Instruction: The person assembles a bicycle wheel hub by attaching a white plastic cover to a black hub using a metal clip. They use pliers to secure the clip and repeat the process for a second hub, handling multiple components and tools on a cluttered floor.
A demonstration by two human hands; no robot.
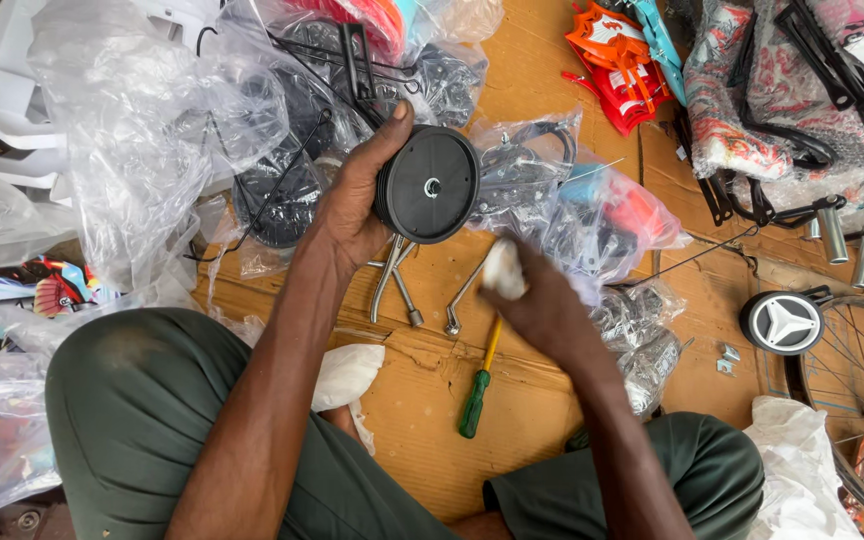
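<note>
My left hand [354,200] holds a small black plastic wheel [430,183] upright above the cardboard, thumb over its top edge. The wheel's flat face with a small metal hub hole points toward me. My right hand [537,300] is closed around a small white object [503,268], blurred, just below and right of the wheel. Under my hands lie metal box spanners [397,280] and a screwdriver with a yellow shaft and green handle [478,385].
Flattened cardboard [422,440] covers the floor. Clear plastic bags [152,130] of black parts are piled at left and behind. A second black wheel with a silver cap [782,322] lies at right beside a spoked bicycle wheel [852,390], handlebars and red packaging [617,65].
</note>
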